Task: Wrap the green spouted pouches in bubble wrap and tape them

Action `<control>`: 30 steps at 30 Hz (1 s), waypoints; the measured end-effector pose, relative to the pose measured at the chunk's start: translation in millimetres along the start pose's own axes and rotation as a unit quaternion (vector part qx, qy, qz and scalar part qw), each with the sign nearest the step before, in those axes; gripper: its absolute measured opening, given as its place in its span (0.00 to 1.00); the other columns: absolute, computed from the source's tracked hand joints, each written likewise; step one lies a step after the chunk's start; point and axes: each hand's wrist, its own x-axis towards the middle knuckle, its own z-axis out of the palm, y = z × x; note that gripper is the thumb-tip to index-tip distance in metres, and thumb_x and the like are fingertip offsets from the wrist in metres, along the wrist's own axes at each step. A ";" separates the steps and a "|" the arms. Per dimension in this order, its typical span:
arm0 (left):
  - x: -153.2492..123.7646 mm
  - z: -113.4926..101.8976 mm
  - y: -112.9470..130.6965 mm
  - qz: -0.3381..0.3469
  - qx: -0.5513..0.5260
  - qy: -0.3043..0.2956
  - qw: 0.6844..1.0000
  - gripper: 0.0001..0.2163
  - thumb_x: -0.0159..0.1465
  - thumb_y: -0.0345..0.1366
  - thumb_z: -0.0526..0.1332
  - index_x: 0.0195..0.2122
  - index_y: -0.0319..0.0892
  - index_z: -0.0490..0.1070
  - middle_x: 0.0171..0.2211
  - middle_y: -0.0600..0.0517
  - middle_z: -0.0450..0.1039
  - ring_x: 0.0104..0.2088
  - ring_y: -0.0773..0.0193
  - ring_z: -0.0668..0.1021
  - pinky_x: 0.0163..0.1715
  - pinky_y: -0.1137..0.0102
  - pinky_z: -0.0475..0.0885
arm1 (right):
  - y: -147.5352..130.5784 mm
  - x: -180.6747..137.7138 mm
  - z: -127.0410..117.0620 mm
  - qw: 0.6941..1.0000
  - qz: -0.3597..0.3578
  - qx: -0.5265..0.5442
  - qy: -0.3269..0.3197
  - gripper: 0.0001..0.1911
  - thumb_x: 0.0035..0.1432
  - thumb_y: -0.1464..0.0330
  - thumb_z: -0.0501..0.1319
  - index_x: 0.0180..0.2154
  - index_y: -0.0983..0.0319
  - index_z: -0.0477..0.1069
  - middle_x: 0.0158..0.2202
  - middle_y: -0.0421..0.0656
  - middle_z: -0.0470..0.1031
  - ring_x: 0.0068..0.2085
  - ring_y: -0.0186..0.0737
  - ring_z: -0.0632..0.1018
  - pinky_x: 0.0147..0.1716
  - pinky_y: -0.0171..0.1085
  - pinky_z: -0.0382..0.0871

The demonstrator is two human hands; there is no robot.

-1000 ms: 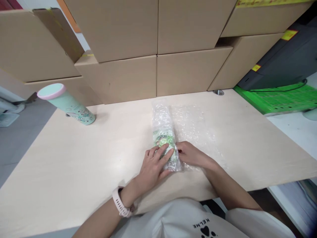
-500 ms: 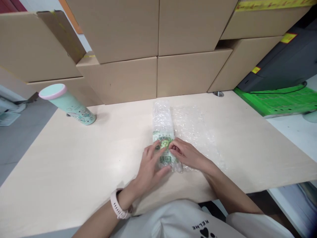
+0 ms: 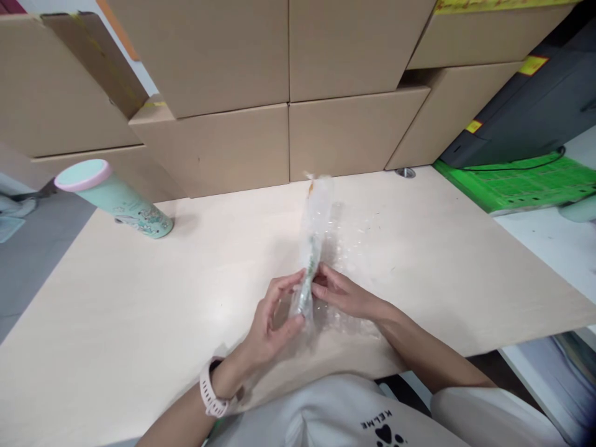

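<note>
Since the earlier frame, the wrapped packet (image 3: 313, 243) has tipped from flat onto its edge over the table (image 3: 214, 261), long axis running away from us, between our spread left grip (image 3: 266, 323), touching it, and our equally near right grip (image 3: 345, 295); whether that pinches, we cannot tell.

Left fingers (image 3: 287, 281) curve, thumb (image 3: 289, 329) spread apart; right fingers (image 3: 329, 274) pinch; forearms (image 3: 431, 352) converge.
</note>
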 end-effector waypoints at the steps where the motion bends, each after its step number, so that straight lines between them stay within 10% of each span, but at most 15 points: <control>1: -0.5 0.6 1.4 0.026 0.047 -0.033 0.998 0.26 0.67 0.45 0.59 0.65 0.50 0.58 0.65 0.43 0.60 0.61 0.50 0.66 0.59 0.53 0.63 | 1.1 0.9 1.9 0.999 -0.001 0.036 -0.011 0.19 0.64 0.53 0.57 0.49 0.59 0.65 0.47 0.46 0.73 0.49 0.40 0.75 0.50 0.42 0.71; 7: 1.5 7.4 -14.9 0.136 0.338 -0.095 0.926 0.33 0.69 0.41 0.56 0.71 0.51 0.40 0.69 0.43 0.53 0.61 0.49 0.63 0.56 0.53 0.58 | 9.4 5.8 4.8 0.994 0.056 0.095 0.000 0.17 0.59 0.58 0.63 0.45 0.61 0.71 0.39 0.43 0.78 0.43 0.41 0.78 0.44 0.41 0.74; 13: 3.1 21.2 -27.9 0.152 0.448 -0.055 0.879 0.31 0.70 0.36 0.55 0.71 0.50 0.42 0.65 0.43 0.61 0.57 0.50 0.67 0.50 0.56 0.56 | 14.5 5.1 -4.3 0.984 0.127 -0.114 0.051 0.07 0.59 0.65 0.57 0.31 0.62 0.68 0.22 0.37 0.72 0.23 0.36 0.74 0.22 0.34 0.66; 23: 5.3 35.4 -30.1 0.111 0.535 -0.059 0.836 0.21 0.69 0.33 0.56 0.63 0.44 0.60 0.64 0.44 0.63 0.53 0.49 0.69 0.46 0.53 0.56 | -7.5 -18.3 -52.2 0.795 0.185 -0.521 0.249 0.25 0.62 0.48 0.53 0.22 0.59 0.66 0.21 0.43 0.71 0.24 0.41 0.70 0.26 0.37 0.52; 30: 5.6 36.5 -28.8 0.118 0.548 -0.048 0.827 0.22 0.68 0.35 0.59 0.62 0.44 0.61 0.63 0.44 0.64 0.52 0.50 0.69 0.45 0.54 0.57 | -1.2 -18.9 -50.1 0.921 0.094 -0.347 0.151 0.18 0.61 0.56 0.56 0.24 0.59 0.64 0.21 0.36 0.66 0.24 0.34 0.66 0.24 0.34 0.55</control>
